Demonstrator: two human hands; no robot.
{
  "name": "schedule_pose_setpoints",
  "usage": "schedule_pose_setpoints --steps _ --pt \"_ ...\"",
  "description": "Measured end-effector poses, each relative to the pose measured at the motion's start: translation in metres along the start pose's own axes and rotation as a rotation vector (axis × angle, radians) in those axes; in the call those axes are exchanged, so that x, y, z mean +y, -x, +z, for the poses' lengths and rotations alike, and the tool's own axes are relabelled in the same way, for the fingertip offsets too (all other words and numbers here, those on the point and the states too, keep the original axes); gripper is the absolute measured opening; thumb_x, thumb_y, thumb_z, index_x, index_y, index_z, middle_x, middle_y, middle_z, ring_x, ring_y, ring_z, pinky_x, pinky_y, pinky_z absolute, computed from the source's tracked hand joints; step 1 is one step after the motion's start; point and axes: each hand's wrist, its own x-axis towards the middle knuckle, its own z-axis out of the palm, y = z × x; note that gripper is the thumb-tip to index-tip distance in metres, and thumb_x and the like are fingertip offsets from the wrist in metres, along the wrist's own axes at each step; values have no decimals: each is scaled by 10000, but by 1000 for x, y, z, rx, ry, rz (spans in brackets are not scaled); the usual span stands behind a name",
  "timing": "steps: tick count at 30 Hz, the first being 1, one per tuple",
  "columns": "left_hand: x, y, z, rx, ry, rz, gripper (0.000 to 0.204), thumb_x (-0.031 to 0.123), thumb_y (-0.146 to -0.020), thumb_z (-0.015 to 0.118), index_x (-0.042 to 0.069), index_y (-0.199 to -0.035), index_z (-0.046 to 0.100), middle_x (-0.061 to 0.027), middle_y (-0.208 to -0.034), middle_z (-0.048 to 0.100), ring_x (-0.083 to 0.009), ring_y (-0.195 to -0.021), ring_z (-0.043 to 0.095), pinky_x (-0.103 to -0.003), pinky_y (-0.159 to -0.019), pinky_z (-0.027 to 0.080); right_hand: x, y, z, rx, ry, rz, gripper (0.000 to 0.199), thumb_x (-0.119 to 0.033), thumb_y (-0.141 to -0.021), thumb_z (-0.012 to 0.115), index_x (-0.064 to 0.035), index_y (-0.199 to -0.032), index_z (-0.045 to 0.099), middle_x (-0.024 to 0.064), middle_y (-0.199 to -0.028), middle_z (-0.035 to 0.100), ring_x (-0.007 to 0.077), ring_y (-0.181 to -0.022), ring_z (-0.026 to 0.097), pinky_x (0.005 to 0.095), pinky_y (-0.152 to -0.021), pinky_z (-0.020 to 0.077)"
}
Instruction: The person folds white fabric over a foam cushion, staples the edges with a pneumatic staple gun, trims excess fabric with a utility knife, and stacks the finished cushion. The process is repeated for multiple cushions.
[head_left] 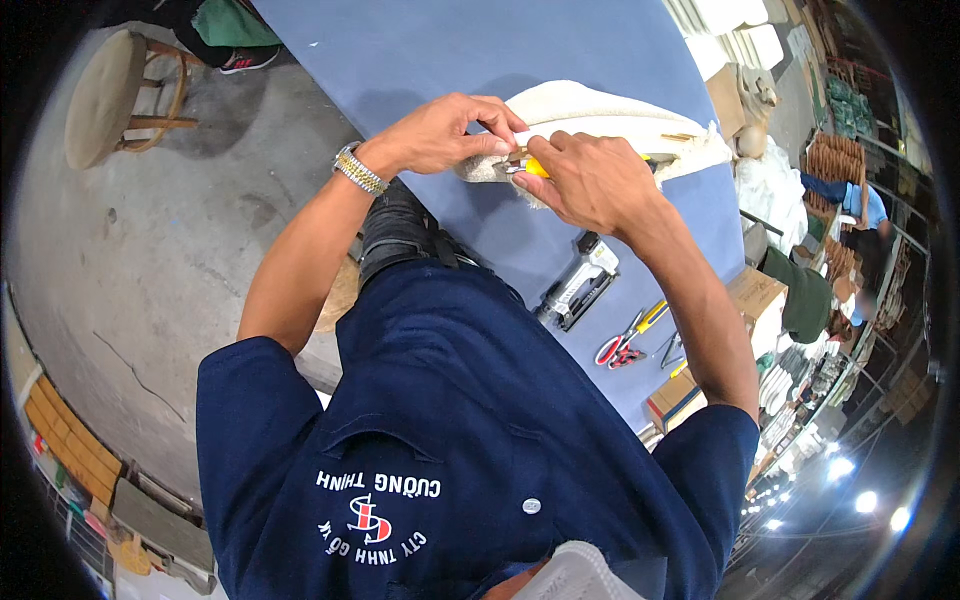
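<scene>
1. Head view: nearest is the person's dark navy shirt, a soft cloth with pale print and a red-and-white emblem. A metal-link watch circles the left wrist.
2. The left hand pinches the near rim of a cream fabric piece between thumb and fingers.
3. The right hand is closed round a yellow-handled tool; its metal head meets the same rim, and the fingers hide most of its shape.
4. The cream piece is rounded and coarsely woven, with ragged, frayed cloth at its right end. It lies across the bench, that end close to the far edge.
5. Toward the bench's near edge rests a silver-and-black staple gun, blocky and hard-shelled. Beyond it, nearer the right-hand end, lie a red-handled tool and a slim yellow handle.
6. The bench top is smooth, matte blue-grey.
7. Past its left end spreads worn grey concrete floor, with a round padded stool on wooden legs.
8. Beyond the far edge stand a cardboard box, stacked goods, a co-worker in a blue top and bright lamps.
</scene>
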Motion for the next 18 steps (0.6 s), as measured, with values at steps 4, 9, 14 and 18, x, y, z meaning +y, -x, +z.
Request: schedule_pose_setpoints --steps 4,9,14,18 --pt "-4 2 -3 23 19 20 144 167 -971 704 26 -944 706 -119 -1278 695 -188 -1131 633 -353 -990 490 -3 -3 4 39 10 -17 493 -512 -1071 423 -62 -1143 610 160 -938 740 320 -852 747 461 -689 576" --pt "-4 1 -2 36 27 27 160 181 -979 702 28 -932 702 -112 -1242 710 -178 -1122 633 -349 -968 501 0 -7 17 92 45 -1 512 -539 -1066 422 -64 -1113 609 138 -825 747 318 -769 752 442 -643 580" --pt "-3 5 -1 21 56 -22 173 202 -983 704 30 -957 710 -101 -1186 724 -169 -1052 645 -345 -932 515 1 -10 20 60 70 26 544 -584 -1041 452 -63 -1083 603 134 -802 748 308 -761 757 426 -631 584" --pt "-6 6 -1 35 64 -41 175 205 -983 706 30 -974 716 -90 -1163 725 -150 -996 639 -341 -914 520 3 -9 19 71 54 33 550 -592 -1034 460 -61 -1075 597 134 -797 748 308 -763 757 429 -633 583"
